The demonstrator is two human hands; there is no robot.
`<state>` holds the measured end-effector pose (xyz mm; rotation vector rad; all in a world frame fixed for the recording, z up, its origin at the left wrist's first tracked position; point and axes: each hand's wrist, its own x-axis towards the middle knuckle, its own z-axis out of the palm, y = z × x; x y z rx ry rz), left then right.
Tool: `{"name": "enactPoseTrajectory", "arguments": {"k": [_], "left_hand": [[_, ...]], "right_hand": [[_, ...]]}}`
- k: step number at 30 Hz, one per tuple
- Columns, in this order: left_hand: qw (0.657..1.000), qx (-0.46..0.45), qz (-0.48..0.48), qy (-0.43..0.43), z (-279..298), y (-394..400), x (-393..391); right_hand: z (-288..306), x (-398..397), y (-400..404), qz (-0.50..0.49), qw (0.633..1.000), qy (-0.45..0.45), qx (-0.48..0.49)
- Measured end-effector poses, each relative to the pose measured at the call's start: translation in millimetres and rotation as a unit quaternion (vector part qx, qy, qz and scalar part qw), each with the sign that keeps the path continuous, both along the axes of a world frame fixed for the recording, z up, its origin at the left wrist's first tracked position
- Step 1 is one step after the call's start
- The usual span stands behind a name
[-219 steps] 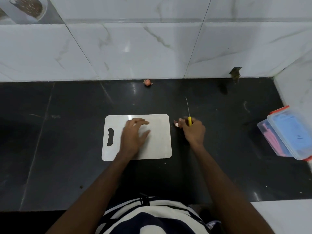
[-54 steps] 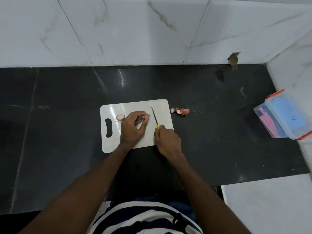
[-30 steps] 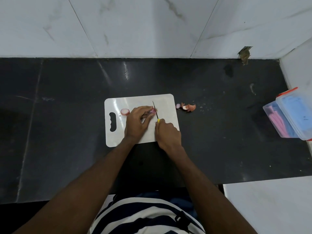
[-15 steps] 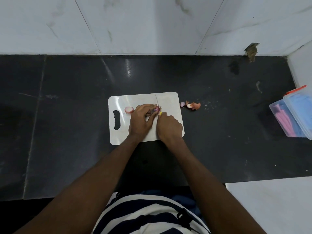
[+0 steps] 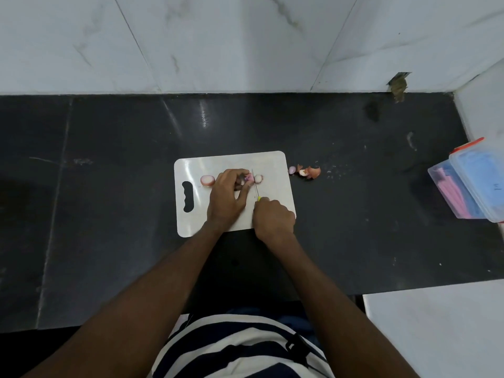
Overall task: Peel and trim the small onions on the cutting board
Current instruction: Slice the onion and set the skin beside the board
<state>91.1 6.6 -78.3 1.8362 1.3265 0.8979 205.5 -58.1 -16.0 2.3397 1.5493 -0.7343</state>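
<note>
- The left hand (image 5: 227, 199) pins a small onion (image 5: 247, 177) to the cutting board (image 5: 234, 162) near its far edge, fingertips pressed together on it, probably to stop it rolling.
- The right hand (image 5: 274, 218) is curled tight round the knife (image 5: 255, 186), whose blade runs away from the person, crossing the onion's long axis, which lies along the board's length.
- A trimmed piece (image 5: 258, 178) lies just right of the blade.
- A peeled onion (image 5: 207, 180) waits nearer the board's handle slot.
- Peels (image 5: 309, 171) sit just off the board's right edge, likely kept clear.
</note>
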Motion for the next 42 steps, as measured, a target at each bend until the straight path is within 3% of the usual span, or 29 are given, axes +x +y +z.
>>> {"name": "enactPoseTrajectory", "arguments": {"k": [23, 30, 42], "left_hand": [[0.999, -0.020, 0.002, -0.046, 5, -2, -7], [1.000, 0.003, -0.003, -0.021, 1, 1, -10], [0.995, -0.067, 0.039, -0.064, 7, 0, -8]], "right_hand": [[-3, -5, -30, -0.023, 0.999, -0.001, 0.026], [-5, -5, -30, -0.025, 0.999, -0.005, 0.026], [-6, -4, -29, -0.023, 1.000, -0.010, 0.013]]}}
